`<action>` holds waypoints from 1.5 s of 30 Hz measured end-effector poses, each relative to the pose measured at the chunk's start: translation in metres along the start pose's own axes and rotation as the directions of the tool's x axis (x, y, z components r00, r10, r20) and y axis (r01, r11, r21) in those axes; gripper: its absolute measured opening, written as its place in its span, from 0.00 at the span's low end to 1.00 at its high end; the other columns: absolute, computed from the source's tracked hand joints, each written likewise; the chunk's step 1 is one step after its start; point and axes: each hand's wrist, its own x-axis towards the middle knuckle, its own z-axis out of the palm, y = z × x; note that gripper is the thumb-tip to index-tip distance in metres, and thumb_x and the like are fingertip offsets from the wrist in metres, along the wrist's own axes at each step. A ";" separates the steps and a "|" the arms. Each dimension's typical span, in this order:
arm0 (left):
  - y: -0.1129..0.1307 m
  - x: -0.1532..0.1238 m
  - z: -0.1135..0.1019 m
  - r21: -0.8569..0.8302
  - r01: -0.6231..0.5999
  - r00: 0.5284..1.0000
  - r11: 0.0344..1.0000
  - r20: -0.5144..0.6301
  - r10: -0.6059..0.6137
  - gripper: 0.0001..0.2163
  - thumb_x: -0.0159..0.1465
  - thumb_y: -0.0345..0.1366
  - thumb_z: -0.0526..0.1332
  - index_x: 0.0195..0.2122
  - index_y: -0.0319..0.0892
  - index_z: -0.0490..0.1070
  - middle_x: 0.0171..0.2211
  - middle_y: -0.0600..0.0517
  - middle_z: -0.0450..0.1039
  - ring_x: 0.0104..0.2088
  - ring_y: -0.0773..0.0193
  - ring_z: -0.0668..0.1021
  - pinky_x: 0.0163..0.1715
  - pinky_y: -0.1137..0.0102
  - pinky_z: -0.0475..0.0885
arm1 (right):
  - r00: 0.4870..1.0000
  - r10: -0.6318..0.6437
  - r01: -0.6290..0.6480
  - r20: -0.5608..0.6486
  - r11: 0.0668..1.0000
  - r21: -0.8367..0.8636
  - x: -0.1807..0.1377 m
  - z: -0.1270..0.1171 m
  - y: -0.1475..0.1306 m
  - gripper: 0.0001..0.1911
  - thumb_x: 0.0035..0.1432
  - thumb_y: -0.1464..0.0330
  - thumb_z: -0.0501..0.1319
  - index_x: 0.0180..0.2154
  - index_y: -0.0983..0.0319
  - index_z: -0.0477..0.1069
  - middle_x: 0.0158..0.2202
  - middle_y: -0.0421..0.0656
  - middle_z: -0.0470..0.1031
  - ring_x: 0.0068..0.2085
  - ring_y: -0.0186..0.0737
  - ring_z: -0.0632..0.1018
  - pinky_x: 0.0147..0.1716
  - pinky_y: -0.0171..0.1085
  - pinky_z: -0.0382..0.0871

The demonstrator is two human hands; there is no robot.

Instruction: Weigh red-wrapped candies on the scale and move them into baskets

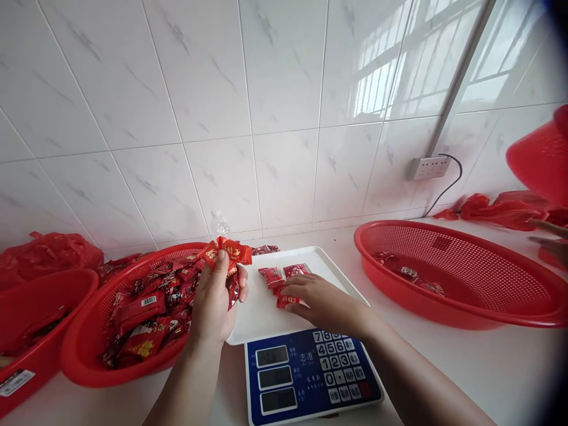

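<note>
My left hand (217,299) is closed around several small red-wrapped snack packets (235,251), held up at the tray's left edge. Beneath my right hand (322,302) are more red packets (271,277) lying on the white tray (252,325) of a scale. The right fingers are stretched out with the thumb apart, and their tips touch a packet (287,300). In front of the tray is the scale's blue panel (306,378), with keys and three dark displays. To the left, a red perforated basket (84,361) is heaped with similar packets.
Another red basket (444,316) on the right holds a few packets. A red bin (48,355) and red plastic bags (48,254) are at far left. Against the tiled wall stands a clear bottle (219,225). At the right edge, part of another person's hand (550,236) appears near a red container (541,157).
</note>
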 end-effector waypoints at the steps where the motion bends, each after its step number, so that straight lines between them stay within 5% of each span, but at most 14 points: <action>1: 0.000 0.000 0.000 0.000 -0.001 1.000 1.000 -0.003 0.001 0.16 0.59 0.47 0.62 0.25 0.41 0.62 0.19 0.57 0.59 0.19 0.73 0.64 0.13 0.80 0.59 | 1.000 0.026 -0.026 -0.006 1.000 -0.008 0.000 -0.002 0.003 0.14 0.61 0.66 0.55 0.48 0.57 0.72 0.50 0.45 0.73 0.52 0.46 0.71 0.52 0.47 0.61; 9: 0.000 -0.001 0.001 -0.008 -0.013 1.000 1.000 -0.008 0.013 0.15 0.58 0.46 0.63 0.25 0.41 0.62 0.20 0.58 0.60 0.19 0.74 0.65 0.12 0.80 0.59 | 0.979 0.195 -0.189 0.060 0.978 -0.087 -0.003 -0.010 0.018 0.11 0.57 0.71 0.56 0.39 0.59 0.75 0.43 0.46 0.76 0.44 0.48 0.75 0.42 0.44 0.68; 12: -0.001 0.000 0.001 -0.010 -0.013 1.000 1.000 -0.003 0.013 0.15 0.58 0.46 0.63 0.26 0.41 0.62 0.21 0.57 0.60 0.19 0.74 0.65 0.12 0.80 0.59 | 0.974 0.225 -0.222 0.027 0.971 -0.084 -0.002 -0.011 0.015 0.13 0.59 0.70 0.54 0.43 0.60 0.74 0.46 0.48 0.74 0.47 0.48 0.74 0.44 0.45 0.67; 17: -0.003 -0.002 0.001 -0.009 0.002 1.000 1.000 0.009 -0.002 0.15 0.59 0.46 0.62 0.25 0.41 0.63 0.20 0.57 0.60 0.20 0.73 0.66 0.13 0.80 0.59 | 0.996 0.066 -0.068 0.058 0.997 0.024 0.006 0.006 0.006 0.25 0.59 0.61 0.58 0.58 0.54 0.63 0.63 0.44 0.57 0.64 0.51 0.55 0.59 0.50 0.52; 20: -0.003 -0.003 0.002 -0.016 0.015 1.000 1.000 0.013 -0.015 0.16 0.59 0.46 0.62 0.24 0.41 0.62 0.19 0.58 0.59 0.20 0.73 0.66 0.13 0.80 0.59 | 0.990 0.084 -0.087 0.111 0.996 0.022 0.012 0.017 0.004 0.30 0.58 0.58 0.58 0.60 0.55 0.59 0.67 0.44 0.48 0.66 0.56 0.47 0.61 0.55 0.44; 25: -0.004 -0.003 0.002 -0.012 0.034 0.999 0.999 0.018 -0.034 0.16 0.60 0.47 0.61 0.24 0.41 0.62 0.19 0.57 0.60 0.20 0.73 0.66 0.13 0.80 0.59 | 0.994 0.064 -0.067 0.093 0.997 0.028 0.009 0.007 0.011 0.13 0.58 0.66 0.56 0.44 0.58 0.74 0.48 0.45 0.74 0.51 0.46 0.72 0.52 0.44 0.61; 27: -0.004 -0.003 0.002 -0.011 0.038 0.999 0.999 0.021 -0.038 0.16 0.60 0.47 0.61 0.24 0.41 0.62 0.18 0.57 0.60 0.20 0.72 0.66 0.14 0.80 0.60 | 0.987 0.101 -0.106 0.123 0.994 0.029 0.005 -0.002 0.016 0.11 0.56 0.69 0.57 0.39 0.59 0.76 0.40 0.44 0.77 0.44 0.44 0.75 0.46 0.42 0.65; 30: -0.003 -0.004 0.002 -0.026 0.033 0.999 0.999 0.003 -0.033 0.15 0.59 0.46 0.62 0.25 0.41 0.64 0.19 0.57 0.61 0.20 0.72 0.67 0.14 0.80 0.60 | 0.979 0.187 -0.189 0.084 0.982 0.007 0.000 -0.011 0.027 0.17 0.56 0.69 0.56 0.47 0.60 0.72 0.50 0.48 0.72 0.51 0.47 0.71 0.49 0.45 0.64; 33: -0.002 -0.005 0.003 -0.039 0.035 0.999 0.999 -0.030 -0.036 0.14 0.56 0.46 0.65 0.30 0.41 0.67 0.21 0.57 0.63 0.19 0.73 0.67 0.13 0.80 0.60 | 0.969 0.247 -0.247 0.030 0.969 0.013 0.000 -0.011 0.037 0.25 0.56 0.64 0.57 0.56 0.57 0.64 0.62 0.47 0.58 0.63 0.51 0.56 0.56 0.50 0.57; 38: -0.007 -0.004 0.005 -0.125 0.076 0.995 0.989 -0.057 -0.084 0.15 0.55 0.45 0.66 0.27 0.41 0.64 0.20 0.58 0.61 0.19 0.73 0.68 0.12 0.81 0.58 | 0.932 0.336 -0.337 0.137 0.941 -0.016 0.007 0.008 0.045 0.41 0.53 0.49 0.57 0.64 0.54 0.49 0.68 0.47 0.39 0.66 0.58 0.41 0.58 0.63 0.43; 42: -0.014 0.001 0.004 -0.214 0.122 0.984 0.969 -0.105 -0.147 0.17 0.54 0.43 0.67 0.24 0.41 0.60 0.20 0.60 0.59 0.19 0.74 0.69 0.12 0.81 0.59 | 0.939 0.338 -0.335 0.059 0.941 -0.044 0.010 0.021 0.042 0.34 0.60 0.50 0.50 0.64 0.55 0.50 0.68 0.51 0.41 0.66 0.59 0.44 0.56 0.67 0.42; 45: -0.014 0.004 0.003 -0.273 0.183 0.974 0.944 -0.078 -0.211 0.17 0.52 0.43 0.69 0.26 0.41 0.61 0.22 0.59 0.62 0.19 0.74 0.69 0.11 0.82 0.58 | 0.958 0.283 -0.285 -0.042 0.956 -0.063 0.009 0.025 0.040 0.27 0.63 0.56 0.49 0.61 0.57 0.58 0.66 0.52 0.49 0.64 0.56 0.55 0.57 0.60 0.49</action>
